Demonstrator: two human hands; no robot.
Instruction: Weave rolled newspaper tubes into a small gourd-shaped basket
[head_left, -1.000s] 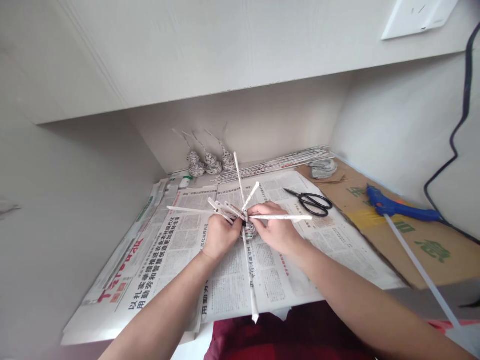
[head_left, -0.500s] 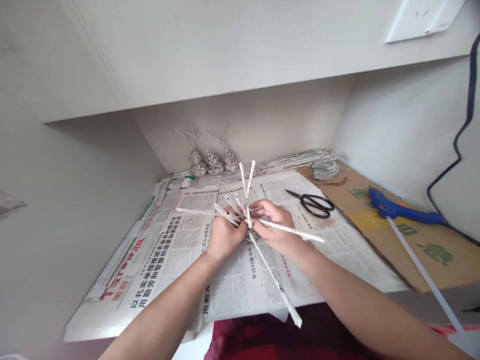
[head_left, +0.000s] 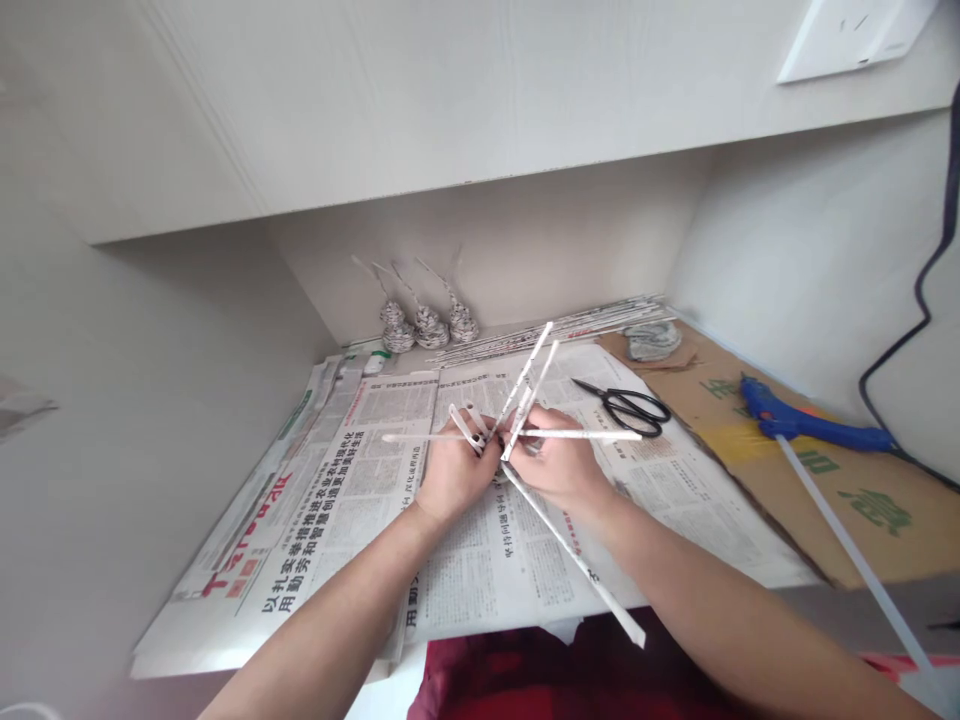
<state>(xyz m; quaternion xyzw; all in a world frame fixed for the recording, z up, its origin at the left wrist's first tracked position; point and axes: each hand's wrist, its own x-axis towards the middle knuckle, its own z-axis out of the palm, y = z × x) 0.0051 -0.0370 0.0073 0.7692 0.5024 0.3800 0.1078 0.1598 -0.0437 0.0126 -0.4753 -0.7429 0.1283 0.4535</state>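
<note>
Between my two hands is a small weave of rolled newspaper tubes (head_left: 574,558), its tube ends sticking out in several directions. My left hand (head_left: 459,468) grips the weave from the left, fingers curled round it. From the right, my right hand (head_left: 559,458) pinches the tubes near the centre with thumb and fingers. One long tube points down toward my lap, and others point up and to the right. The woven body is mostly hidden beneath my fingers.
Newspaper sheets (head_left: 330,540) cover the table. Black scissors (head_left: 634,408) lie right of my hands. A blue glue gun (head_left: 817,420) rests on cardboard (head_left: 862,540). Three woven gourd shapes (head_left: 427,325) and a bundle of paper tubes (head_left: 555,330) stand along the back.
The weave has turned a little in my hands. The upper tubes now lean right, the right tube lies more level, and the lower tube's end has swung right.
</note>
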